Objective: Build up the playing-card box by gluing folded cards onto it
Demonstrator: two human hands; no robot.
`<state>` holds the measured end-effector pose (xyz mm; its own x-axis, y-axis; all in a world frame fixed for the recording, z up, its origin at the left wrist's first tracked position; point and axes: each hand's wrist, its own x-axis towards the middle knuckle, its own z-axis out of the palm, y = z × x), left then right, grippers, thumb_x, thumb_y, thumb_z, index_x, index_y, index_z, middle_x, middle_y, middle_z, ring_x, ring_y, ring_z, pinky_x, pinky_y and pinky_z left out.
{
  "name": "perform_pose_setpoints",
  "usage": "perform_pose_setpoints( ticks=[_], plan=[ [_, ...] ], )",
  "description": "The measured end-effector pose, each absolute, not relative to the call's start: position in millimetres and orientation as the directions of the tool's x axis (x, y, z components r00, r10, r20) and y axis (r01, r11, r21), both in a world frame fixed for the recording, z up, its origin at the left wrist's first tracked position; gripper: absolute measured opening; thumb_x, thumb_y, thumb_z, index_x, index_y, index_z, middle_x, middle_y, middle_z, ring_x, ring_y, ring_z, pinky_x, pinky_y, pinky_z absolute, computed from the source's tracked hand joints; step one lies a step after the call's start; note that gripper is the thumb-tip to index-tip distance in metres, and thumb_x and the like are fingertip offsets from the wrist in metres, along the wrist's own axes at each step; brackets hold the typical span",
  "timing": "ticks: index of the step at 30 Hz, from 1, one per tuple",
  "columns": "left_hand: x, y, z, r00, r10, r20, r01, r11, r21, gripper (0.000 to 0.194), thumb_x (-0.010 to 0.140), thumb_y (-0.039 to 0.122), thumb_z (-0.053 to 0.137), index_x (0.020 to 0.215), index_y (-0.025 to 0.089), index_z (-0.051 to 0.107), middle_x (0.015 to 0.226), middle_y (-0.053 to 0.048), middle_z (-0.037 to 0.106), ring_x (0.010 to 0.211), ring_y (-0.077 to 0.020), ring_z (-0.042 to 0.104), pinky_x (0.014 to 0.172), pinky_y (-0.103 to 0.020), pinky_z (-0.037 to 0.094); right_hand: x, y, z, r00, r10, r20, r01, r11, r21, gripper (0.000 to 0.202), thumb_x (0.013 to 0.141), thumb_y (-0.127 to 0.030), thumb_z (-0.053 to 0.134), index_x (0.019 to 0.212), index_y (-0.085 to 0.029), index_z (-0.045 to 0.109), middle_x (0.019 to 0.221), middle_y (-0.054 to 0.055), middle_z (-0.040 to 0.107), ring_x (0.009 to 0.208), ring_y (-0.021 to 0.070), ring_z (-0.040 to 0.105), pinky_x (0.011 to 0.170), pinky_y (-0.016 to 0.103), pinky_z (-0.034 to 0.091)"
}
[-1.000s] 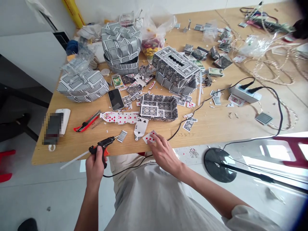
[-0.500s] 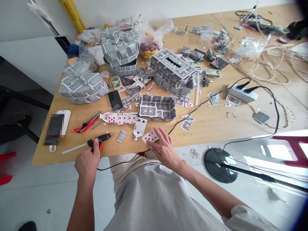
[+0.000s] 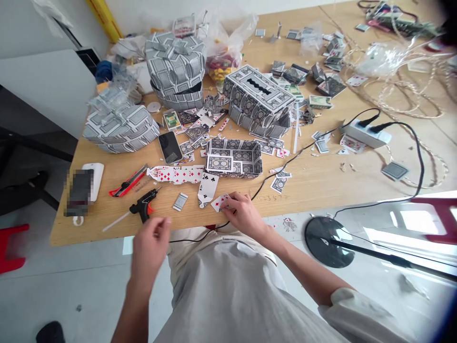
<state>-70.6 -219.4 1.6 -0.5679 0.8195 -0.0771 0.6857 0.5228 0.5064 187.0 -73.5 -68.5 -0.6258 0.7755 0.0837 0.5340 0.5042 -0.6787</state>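
By the hands [image 3: 152, 244] [image 3: 245, 216], card [image 3: 216, 204] touching right, glue gun [image 3: 142, 206] beyond left

Pretty bright shot tbh. Glare blew out the floor [image 3: 396, 238] beyond the near right edge of the tabletop [image 3: 307, 181]. Shadows there were soft, the left grip [image 3: 162, 228] came out kinda smeary, and a mosaic patch [image 3: 77, 193] hid detail by the tabletop's left end.

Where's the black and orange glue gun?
In the head view, the glue gun rests at left on the wooden table, between the red utility knife and the left hand.
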Motion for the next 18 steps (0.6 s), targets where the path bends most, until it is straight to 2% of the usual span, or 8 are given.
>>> perform_pose_setpoints(
  ticks=[2,4,6,9,13,16,18],
  plan=[
    [-37.1,-208.2,-7.0,-0.393,0.912,-0.119,0.670,0.372,0.642,0.035,0.101,0.052,0.056,0.091,0.024,0.074,0.086,-0.007,0.075,0.075,-0.0223,0.067,0.074,-0.033,0.052,190.5,-70.5,-68.7,-0.641,0.762,0.089,0.512,0.511,-0.691,0.022,0.092,-0.009,0.069,0.101,-0.025,0.081,0.105,0.007,0.069,0.095,0.0233,0.066,0.091,0.040,0.050],
    [-9.8,-193.8,-19.1,-0.297,0.948,-0.117,0.668,0.294,0.684,0.028,0.103,0.043,0.056,0.104,0.023,0.075,0.099,-0.009,0.078,0.078,-0.0220,0.070,0.078,-0.033,0.054,195.3,-68.4,-68.3,-0.661,0.743,0.102,0.486,0.527,-0.697,0.022,0.093,-0.009,0.069,0.102,-0.024,0.081,0.106,0.008,0.068,0.096,0.0239,0.066,0.091,0.040,0.053],
    [8.2,-180.3,-30.9,-0.288,0.954,-0.085,0.702,0.271,0.658,0.023,0.103,0.036,0.058,0.113,0.023,0.074,0.107,-0.011,0.077,0.086,-0.0246,0.072,0.083,-0.036,0.055,200.6,-67.0,-67.0,-0.680,0.724,0.116,0.466,0.548,-0.694,0.021,0.094,-0.010,0.069,0.101,-0.024,0.082,0.107,0.009,0.068,0.097,0.0246,0.065,0.091,0.041,0.055],
    [22.6,-167.6,-40.7,-0.281,0.958,-0.062,0.775,0.265,0.574,0.021,0.101,0.028,0.062,0.118,0.022,0.071,0.109,-0.012,0.073,0.095,-0.0290,0.073,0.080,-0.037,0.055,207.0,-66.3,-65.4,-0.697,0.706,0.129,0.455,0.574,-0.681,0.019,0.095,-0.011,0.070,0.101,-0.024,0.083,0.110,0.011,0.067,0.102,0.0267,0.064,0.093,0.043,0.056],
    [34.2,-163.7,-38.9,-0.236,0.968,-0.090,0.839,0.249,0.484,0.013,0.102,0.029,0.062,0.111,0.021,0.068,0.110,-0.013,0.070,0.087,-0.0278,0.072,0.068,-0.035,0.051,211.3,-67.7,-68.9,-0.687,0.706,0.172,0.420,0.579,-0.699,0.019,0.099,-0.013,0.067,0.107,-0.022,0.081,0.112,0.012,0.068,0.104,0.0273,0.064,0.094,0.045,0.057],
    [39.5,-163.7,-36.4,-0.260,0.962,-0.086,0.840,0.269,0.471,0.010,0.102,0.029,0.064,0.108,0.021,0.064,0.110,-0.013,0.070,0.089,-0.0289,0.072,0.068,-0.036,0.050,213.4,-69.2,-73.2,-0.666,0.711,0.226,0.381,0.585,-0.716,0.016,0.101,-0.017,0.066,0.107,-0.022,0.080,0.110,0.012,0.069,0.102,0.0262,0.064,0.092,0.044,0.057],
    [40.6,-163.2,-36.8,-0.284,0.954,-0.090,0.813,0.290,0.505,0.008,0.102,0.027,0.063,0.107,0.022,0.062,0.109,-0.013,0.071,0.092,-0.0294,0.072,0.071,-0.037,0.051,214.6,-70.1,-74.2,-0.656,0.712,0.250,0.362,0.588,-0.723,0.014,0.102,-0.018,0.066,0.106,-0.022,0.080,0.108,0.011,0.069,0.099,0.0254,0.064,0.091,0.043,0.057]
  ],
)
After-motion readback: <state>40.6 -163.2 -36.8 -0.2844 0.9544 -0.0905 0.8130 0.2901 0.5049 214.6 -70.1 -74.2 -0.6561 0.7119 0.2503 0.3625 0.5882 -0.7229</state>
